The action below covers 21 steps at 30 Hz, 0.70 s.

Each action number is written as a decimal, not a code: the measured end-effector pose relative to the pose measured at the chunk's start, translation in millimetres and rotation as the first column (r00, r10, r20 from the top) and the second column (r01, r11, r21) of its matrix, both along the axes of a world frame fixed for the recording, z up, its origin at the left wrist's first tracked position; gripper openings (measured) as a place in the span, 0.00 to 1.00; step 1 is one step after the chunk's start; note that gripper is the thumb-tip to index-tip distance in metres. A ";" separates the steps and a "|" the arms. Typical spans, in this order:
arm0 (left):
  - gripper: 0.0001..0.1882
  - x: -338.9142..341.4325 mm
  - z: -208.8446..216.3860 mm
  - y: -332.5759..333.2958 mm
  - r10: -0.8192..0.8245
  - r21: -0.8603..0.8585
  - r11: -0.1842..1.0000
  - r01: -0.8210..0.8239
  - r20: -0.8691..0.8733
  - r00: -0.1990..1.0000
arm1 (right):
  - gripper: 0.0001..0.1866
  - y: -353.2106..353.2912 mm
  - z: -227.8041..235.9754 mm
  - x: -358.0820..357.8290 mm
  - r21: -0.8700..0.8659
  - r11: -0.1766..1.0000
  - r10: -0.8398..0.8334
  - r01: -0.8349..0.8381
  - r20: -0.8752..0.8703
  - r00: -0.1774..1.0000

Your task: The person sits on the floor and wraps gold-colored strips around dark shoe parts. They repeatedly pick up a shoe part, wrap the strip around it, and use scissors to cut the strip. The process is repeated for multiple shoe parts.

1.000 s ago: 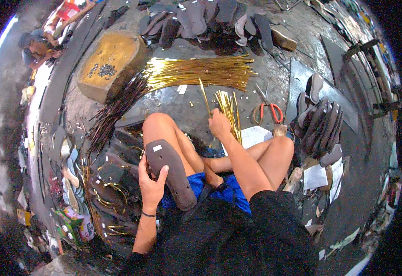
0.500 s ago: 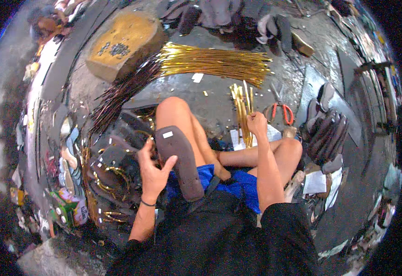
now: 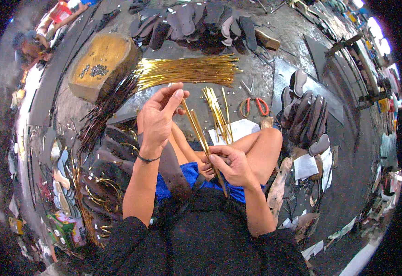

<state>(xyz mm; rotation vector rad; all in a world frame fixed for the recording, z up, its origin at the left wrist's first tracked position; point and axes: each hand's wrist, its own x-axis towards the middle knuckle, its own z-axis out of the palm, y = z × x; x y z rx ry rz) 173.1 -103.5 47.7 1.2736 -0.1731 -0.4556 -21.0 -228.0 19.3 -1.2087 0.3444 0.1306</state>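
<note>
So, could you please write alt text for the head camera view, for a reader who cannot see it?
A seated person holds a thin gold strip between the raised left hand and the lower right hand, with a dark sandal sole on their lap. Around them on the floor lie gold strip bundles, red-handled scissors and stacked soles.

What I can't make out from up here

My right hand (image 3: 232,166) covers the lower end of the gold strip (image 3: 200,133), and my left hand (image 3: 157,117) hides its top. The dark sole (image 3: 171,168) on my lap is mostly behind my left forearm. The small dark bits on the wooden block (image 3: 100,64) are too tiny to identify.
</note>
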 end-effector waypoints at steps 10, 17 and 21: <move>0.14 -35.9 -10.4 27.6 0.043 0.020 0.999 -0.042 -0.051 0.998 | 0.17 18.5 12.6 -3.4 -0.018 0.996 -0.089 0.089 0.041 0.995; 0.08 -37.7 -6.4 34.9 0.001 -0.035 0.999 -0.001 0.001 1.000 | 0.17 18.8 16.0 -6.7 0.169 0.979 -0.119 0.112 0.031 0.992; 0.12 -44.4 -7.0 35.3 -0.056 -0.093 0.994 0.050 -0.063 0.996 | 0.17 19.1 17.8 -11.0 0.236 0.965 -0.114 0.113 -0.006 0.993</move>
